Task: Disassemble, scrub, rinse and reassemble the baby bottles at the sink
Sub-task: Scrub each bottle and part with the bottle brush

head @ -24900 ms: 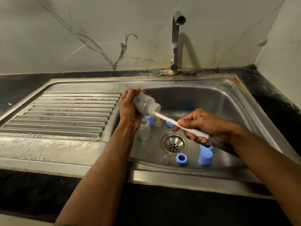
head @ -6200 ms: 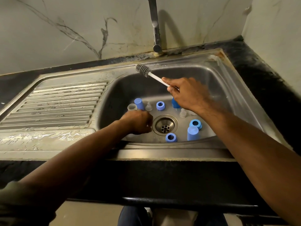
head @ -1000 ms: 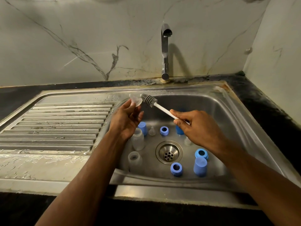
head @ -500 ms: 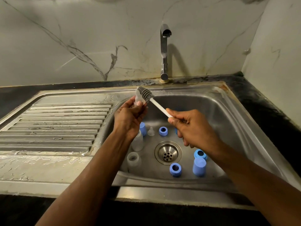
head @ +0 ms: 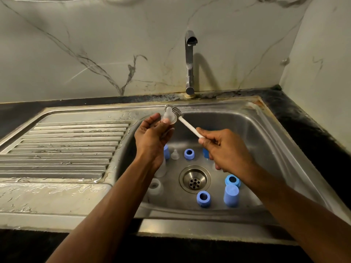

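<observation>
My left hand (head: 152,137) pinches a clear silicone nipple (head: 168,117) above the sink's left rim. My right hand (head: 226,150) grips the white handle of a bottle brush (head: 187,123), whose grey bristle head lies against the back of the nipple. In the basin stand a clear bottle (head: 156,186) and another clear bottle (head: 161,168) partly hidden by my left wrist. Around the drain (head: 194,179) lie blue rings (head: 189,154) (head: 203,198) (head: 232,180), a blue cap (head: 231,195), another blue cap (head: 166,151) and a second clear nipple (head: 174,155).
The steel sink (head: 266,130) has a ribbed, wet drainboard (head: 62,149) on its left. The tap (head: 190,61) rises at the back, with no water running. A dark countertop (head: 303,120) borders the sink, and marble walls close the back and right.
The brush head has slid up along the nipple, from in front of it to behind it. My left hand has turned the nipple a little; both hands stay in about the same place.
</observation>
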